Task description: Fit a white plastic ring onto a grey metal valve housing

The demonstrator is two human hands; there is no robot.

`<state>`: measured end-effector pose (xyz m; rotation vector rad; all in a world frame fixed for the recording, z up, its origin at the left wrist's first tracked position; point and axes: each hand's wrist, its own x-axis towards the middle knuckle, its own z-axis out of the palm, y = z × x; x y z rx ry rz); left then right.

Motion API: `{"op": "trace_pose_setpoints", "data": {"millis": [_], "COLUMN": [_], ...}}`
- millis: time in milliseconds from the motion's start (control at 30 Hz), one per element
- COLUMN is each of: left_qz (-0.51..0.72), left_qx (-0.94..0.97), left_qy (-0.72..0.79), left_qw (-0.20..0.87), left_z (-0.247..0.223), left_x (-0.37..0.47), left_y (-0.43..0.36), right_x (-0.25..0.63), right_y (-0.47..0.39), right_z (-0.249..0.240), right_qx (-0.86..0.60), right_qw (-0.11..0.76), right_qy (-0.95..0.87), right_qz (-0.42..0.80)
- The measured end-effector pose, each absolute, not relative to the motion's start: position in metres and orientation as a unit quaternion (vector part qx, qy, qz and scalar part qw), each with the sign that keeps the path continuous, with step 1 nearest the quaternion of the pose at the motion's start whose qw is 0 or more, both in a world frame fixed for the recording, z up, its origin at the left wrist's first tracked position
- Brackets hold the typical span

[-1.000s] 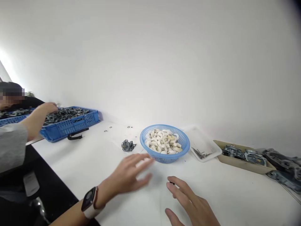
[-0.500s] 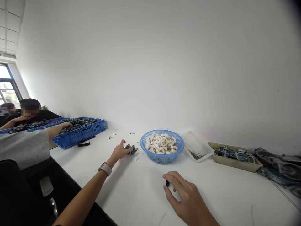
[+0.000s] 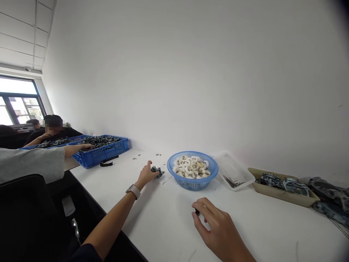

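Left hand (image 3: 145, 175) fingers gripping grey cast-metal part (image 3: 156, 170); right hand (image 3: 218, 229) fingers pinching small black piece (image 3: 197, 212).

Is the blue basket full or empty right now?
Partly full: the blue basket holds a heap of white curved pieces that reaches about rim level.

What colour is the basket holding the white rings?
Blue; the basket shows best in the head view.
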<state>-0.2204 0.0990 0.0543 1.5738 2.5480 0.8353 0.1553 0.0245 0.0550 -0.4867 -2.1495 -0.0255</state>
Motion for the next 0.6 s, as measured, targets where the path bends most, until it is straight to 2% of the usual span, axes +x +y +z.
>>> {"op": "trace_pose_setpoints", "data": {"millis": [300,600], "left_qz": [0.268,0.150], "left_qx": [0.528,0.709], "left_qy": [0.805,0.686], "left_qw": [0.007,-0.062], "left_z": [0.057,0.113], "left_x": [-0.218,-0.205], "left_y": [0.092,0.051], "right_x": [0.155,0.153], "right_y": [0.026,0.038], "right_z": [0.054,0.050], "right_qx": [-0.192,-0.141], "right_qw": [0.452,0.479], "right_qy": [-0.871,-0.858], "right_qz": [-0.032,-0.123]}}
